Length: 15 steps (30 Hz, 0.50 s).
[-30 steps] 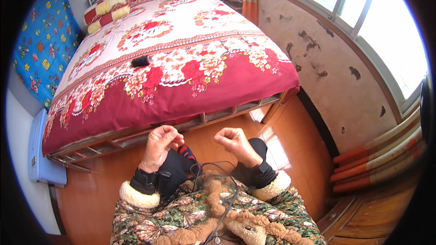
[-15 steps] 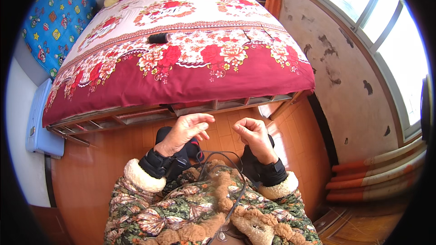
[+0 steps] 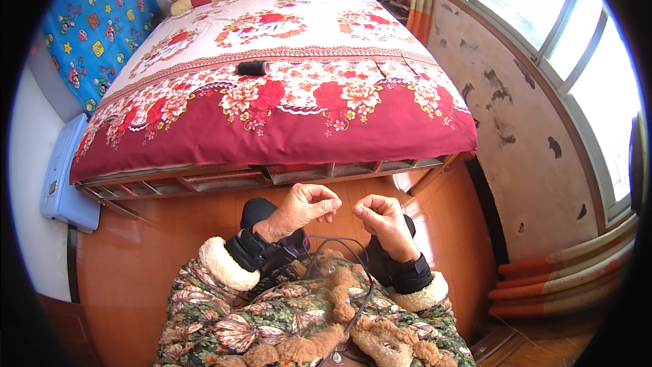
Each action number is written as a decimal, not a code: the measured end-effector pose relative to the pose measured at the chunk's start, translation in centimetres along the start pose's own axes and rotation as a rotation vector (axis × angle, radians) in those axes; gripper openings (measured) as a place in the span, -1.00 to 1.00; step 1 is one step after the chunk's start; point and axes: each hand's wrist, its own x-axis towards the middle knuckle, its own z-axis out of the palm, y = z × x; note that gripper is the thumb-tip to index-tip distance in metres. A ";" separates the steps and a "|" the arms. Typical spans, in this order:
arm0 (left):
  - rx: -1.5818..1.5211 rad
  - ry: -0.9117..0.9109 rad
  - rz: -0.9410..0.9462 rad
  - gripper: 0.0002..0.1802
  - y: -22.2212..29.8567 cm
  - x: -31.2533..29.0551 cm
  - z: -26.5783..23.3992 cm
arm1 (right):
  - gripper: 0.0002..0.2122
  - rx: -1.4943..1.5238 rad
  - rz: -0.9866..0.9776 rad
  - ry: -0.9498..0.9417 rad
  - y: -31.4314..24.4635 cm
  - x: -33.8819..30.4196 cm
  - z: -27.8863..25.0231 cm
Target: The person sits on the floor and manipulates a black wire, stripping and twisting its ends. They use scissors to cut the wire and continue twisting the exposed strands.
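Observation:
Above my lap, my left hand [image 3: 297, 212] and my right hand [image 3: 386, 223] face each other a short gap apart. Thumb and forefinger are pinched together on each. Anything between those fingertips is too fine to make out. Both wrists wear black bands below fleecy cuffs. A dark cable [image 3: 367, 292] loops over my flowered, brown-trimmed garment [image 3: 272, 329]. Beyond my hands, a spool of black thread [image 3: 252, 68] lies on its side on the flowered bedspread [image 3: 299, 139], with thin dark objects [image 3: 409, 66] farther right.
The bed's slatted frame [image 3: 183, 183] stands just ahead of my knees. To the left are a light blue plastic box [image 3: 64, 177] and a blue patterned cloth [image 3: 102, 30]. On the right are a peeling wall [image 3: 502, 109], a window [image 3: 564, 34] and a striped curtain [image 3: 557, 272].
My left hand's fingers, loosely apart before, have closed into a pinch, and that hand has come nearer the right. My right hand stays pinched. The view has tilted up slightly.

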 end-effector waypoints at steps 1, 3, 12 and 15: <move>-0.017 0.022 0.008 -0.81 -0.1 -0.2 -0.2 | -0.87 0.009 -0.006 0.011 0.1 0.0 -0.1; -0.034 0.045 0.009 -0.78 -0.2 -0.5 -0.5 | -0.87 0.024 -0.015 0.053 0.4 0.2 -0.2; 0.047 0.134 -0.027 -0.71 -1.5 -0.6 1.3 | -0.87 -0.156 -0.137 0.008 2.7 1.0 1.1; -0.038 0.142 -0.033 -0.77 -1.6 -0.6 1.1 | -0.86 -0.218 -0.143 0.012 2.9 1.0 1.1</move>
